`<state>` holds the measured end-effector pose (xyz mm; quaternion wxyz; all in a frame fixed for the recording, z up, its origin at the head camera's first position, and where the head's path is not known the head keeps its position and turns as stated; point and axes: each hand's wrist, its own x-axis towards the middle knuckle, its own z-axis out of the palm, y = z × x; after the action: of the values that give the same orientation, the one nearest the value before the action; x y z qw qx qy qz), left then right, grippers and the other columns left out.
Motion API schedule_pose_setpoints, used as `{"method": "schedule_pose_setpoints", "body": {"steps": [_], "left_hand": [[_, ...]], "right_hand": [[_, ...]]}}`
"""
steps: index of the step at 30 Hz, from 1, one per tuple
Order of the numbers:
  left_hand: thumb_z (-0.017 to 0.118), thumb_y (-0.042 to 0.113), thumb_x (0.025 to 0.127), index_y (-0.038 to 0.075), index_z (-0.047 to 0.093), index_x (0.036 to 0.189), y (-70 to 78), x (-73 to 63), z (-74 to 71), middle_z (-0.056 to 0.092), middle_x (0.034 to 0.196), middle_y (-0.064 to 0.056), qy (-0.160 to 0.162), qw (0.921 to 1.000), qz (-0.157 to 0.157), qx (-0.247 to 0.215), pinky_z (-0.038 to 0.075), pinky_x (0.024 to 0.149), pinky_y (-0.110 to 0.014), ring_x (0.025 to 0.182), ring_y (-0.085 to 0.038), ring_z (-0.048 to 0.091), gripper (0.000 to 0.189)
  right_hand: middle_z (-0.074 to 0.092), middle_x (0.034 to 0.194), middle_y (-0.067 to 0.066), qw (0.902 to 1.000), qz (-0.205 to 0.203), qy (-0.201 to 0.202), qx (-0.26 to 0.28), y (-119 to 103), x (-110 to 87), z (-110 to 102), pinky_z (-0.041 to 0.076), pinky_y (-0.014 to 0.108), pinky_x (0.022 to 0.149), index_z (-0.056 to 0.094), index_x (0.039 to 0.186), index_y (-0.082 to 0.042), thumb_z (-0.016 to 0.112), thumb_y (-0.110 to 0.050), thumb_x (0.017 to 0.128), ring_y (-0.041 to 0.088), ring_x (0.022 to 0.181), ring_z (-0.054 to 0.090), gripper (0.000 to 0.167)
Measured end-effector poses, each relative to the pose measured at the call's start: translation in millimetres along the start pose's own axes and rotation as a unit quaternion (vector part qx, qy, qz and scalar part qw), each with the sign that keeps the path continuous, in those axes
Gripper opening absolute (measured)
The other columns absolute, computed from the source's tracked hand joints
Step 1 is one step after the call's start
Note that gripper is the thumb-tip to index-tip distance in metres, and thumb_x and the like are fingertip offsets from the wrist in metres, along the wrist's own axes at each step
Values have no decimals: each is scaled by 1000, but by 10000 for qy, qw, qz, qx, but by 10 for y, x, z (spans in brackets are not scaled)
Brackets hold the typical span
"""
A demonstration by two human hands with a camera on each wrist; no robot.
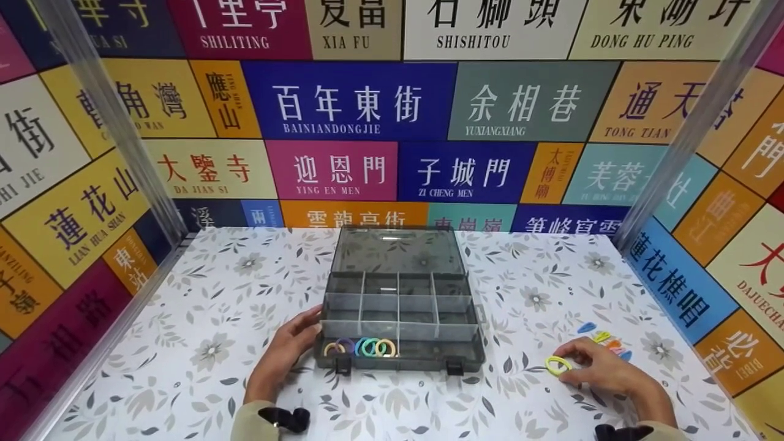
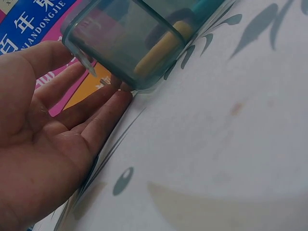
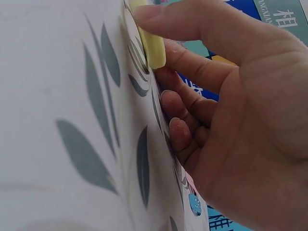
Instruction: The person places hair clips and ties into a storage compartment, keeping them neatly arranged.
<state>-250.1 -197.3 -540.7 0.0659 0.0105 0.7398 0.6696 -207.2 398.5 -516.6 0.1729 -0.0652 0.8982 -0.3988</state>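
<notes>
A grey see-through compartment box point(image 1: 429, 365) sits on the table with its lid point(image 1: 398, 250) raised at the back. Several ring-shaped hair ties, including purple, teal and cream point(image 1: 394, 350) ones, lie in its front left compartment. My left hand point(image 1: 289, 344) rests against the box's left side; the left wrist view shows its fingertips at the lower corner of the box point(image 2: 108, 60). To the right of the box, my right hand point(image 1: 606, 369) pinches a yellow hair tie point(image 3: 155, 45) between thumb and index finger, low over the table. Its other fingers are curled.
Beside and behind my right hand lie several more loops, among them a blue one point(image 1: 586, 327) and a yellow one point(image 1: 602, 335), partly hidden by the hand. The table point(image 1: 202, 386) has a leaf-patterned cover. Printed walls with clear corner strips point(image 1: 680, 122) enclose its back and sides.
</notes>
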Motion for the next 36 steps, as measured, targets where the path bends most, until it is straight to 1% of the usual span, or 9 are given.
{"method": "schedule_pose_setpoints", "body": {"steps": [6, 14, 17, 20, 23, 26, 28, 34, 36], "left_hand": [[59, 22, 101, 20, 52, 147, -6, 6, 10, 51, 151, -14, 50, 9998, 36, 184, 44, 115, -49, 137, -31, 51, 47], [59, 21, 101, 22, 53, 146, -4, 14, 6, 52, 150, -11, 38, 10000, -7, 73, 44, 115, -48, 136, -28, 53, 46], [60, 21, 101, 21, 53, 146, -6, 13, 4, 52, 150, -10, 28, 10000, 5, 24, 44, 115, -48, 136, -28, 52, 45], [59, 20, 101, 20, 53, 146, -8, 10, 1, 52, 151, -11, 10, 10000, 38, -11, 44, 115, -48, 137, -28, 52, 46], [59, 21, 101, 20, 53, 146, -11, 12, -2, 51, 151, -11, -8, 10000, 31, 13, 44, 115, -48, 137, -29, 51, 46], [59, 22, 101, 22, 53, 146, -13, 16, -4, 51, 151, -11, 5, 10000, 18, 69, 45, 114, -48, 137, -28, 51, 45], [60, 23, 101, 22, 53, 146, -18, 19, -5, 51, 151, -11, 16, 9999, 28, 95, 45, 114, -48, 137, -29, 52, 45], [61, 24, 100, 21, 53, 146, -20, 10, -3, 50, 152, -11, -20, 10000, 33, -13, 44, 114, -50, 138, -29, 50, 46], [61, 24, 100, 22, 53, 146, -12, 7, 1, 50, 152, -10, -20, 10000, 0, -31, 44, 114, -50, 138, -29, 50, 46]], "right_hand": [[60, 112, 10, 9995, 269, 181, 44, -7, 14, 20, 42, 25, 72, 63, 123, -4, 78, -30, 86, 17, 89, 51, 48], [64, 107, 10, 9992, 292, 200, 187, -56, 39, 16, 48, 27, 72, 61, 123, 0, 76, -28, 88, 18, 89, 57, 47], [64, 107, 9, 9986, 392, 307, 173, -113, 39, 10, 50, 28, 74, 61, 122, -1, 77, -29, 88, 18, 91, 59, 47], [62, 105, 9, 9977, 493, 451, 107, -182, 34, 4, 50, 30, 72, 62, 122, -4, 77, -31, 87, 19, 89, 58, 46], [60, 104, 10, 9975, 390, 595, 31, -257, 23, -6, 49, 30, 67, 63, 120, -6, 77, -30, 87, 19, 87, 54, 44], [60, 107, 13, 9976, 114, 683, -72, -325, 10, -16, 49, 30, 64, 63, 120, -6, 77, -28, 88, 19, 88, 53, 41], [60, 109, 13, 9969, 31, 775, -107, -376, 6, -13, 50, 30, 62, 64, 119, -8, 77, -28, 88, 18, 89, 53, 39], [63, 113, 6, 9902, -447, 1239, -460, -529, 8, -4, 49, 25, 69, 67, 113, -12, 77, -27, 88, 8, 94, 52, 31], [63, 111, 5, 9872, -608, 1384, -503, -586, 5, 3, 48, 23, 70, 68, 111, -13, 78, -26, 87, 9, 93, 52, 29]]}}
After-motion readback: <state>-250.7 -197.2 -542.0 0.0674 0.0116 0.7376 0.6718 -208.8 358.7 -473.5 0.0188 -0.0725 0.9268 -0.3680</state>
